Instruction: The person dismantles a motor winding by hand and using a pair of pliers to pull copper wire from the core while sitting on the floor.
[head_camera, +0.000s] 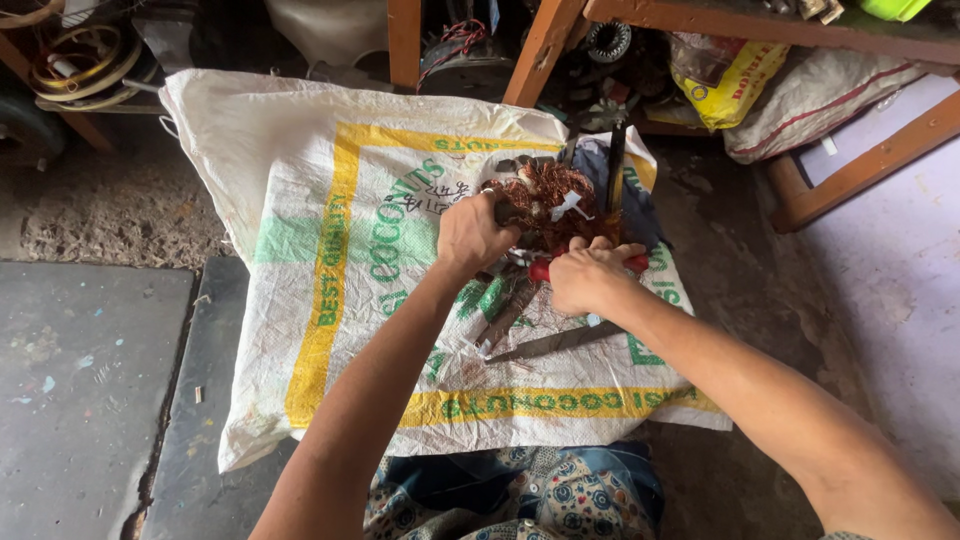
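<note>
Spread across concrete floor (90, 360) at frame centre: white woven sack (300, 180), yellow border, green lettering. Lying just below the hands: flat metal blade (560, 342). Right hand (588, 278) closed round red-handled tool (540, 269); left hand (470, 236) clamped on copper wire coil (548, 200). Risk, judged: tool slipping off tangled wire into gripping fingers. Upper right: crumpled yellow bag (735, 85).

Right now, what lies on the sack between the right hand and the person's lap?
In the head view, a long flat metal blade lies there, below the right hand, on the woven sack.
</note>
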